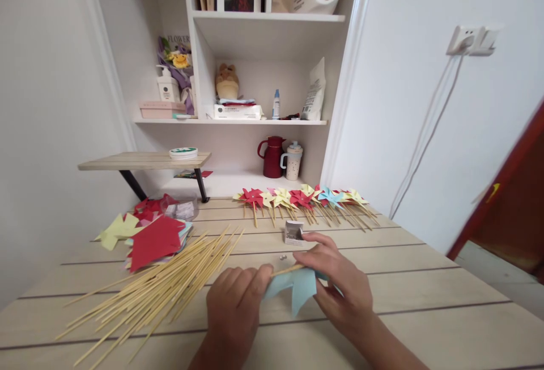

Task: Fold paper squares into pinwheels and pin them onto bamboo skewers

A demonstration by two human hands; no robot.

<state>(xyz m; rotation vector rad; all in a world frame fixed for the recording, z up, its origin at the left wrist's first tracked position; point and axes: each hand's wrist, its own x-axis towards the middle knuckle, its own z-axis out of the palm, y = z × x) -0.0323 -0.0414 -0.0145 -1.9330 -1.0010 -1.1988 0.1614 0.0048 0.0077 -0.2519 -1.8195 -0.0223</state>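
One pinwheel | light blue paper | folded points | on stick

table | skewers | paper squares | pinwheels | small box

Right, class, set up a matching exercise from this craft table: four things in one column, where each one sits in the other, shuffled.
Things:
1. light blue pinwheel
2. bamboo sticks
3. finished pinwheels
4. small box

Places:
A. row at the table's far edge
B. loose pile, left of the hands
C. just beyond the right hand
D. held between both hands

Pairs: 1-D, 2-B, 3-A, 4-C
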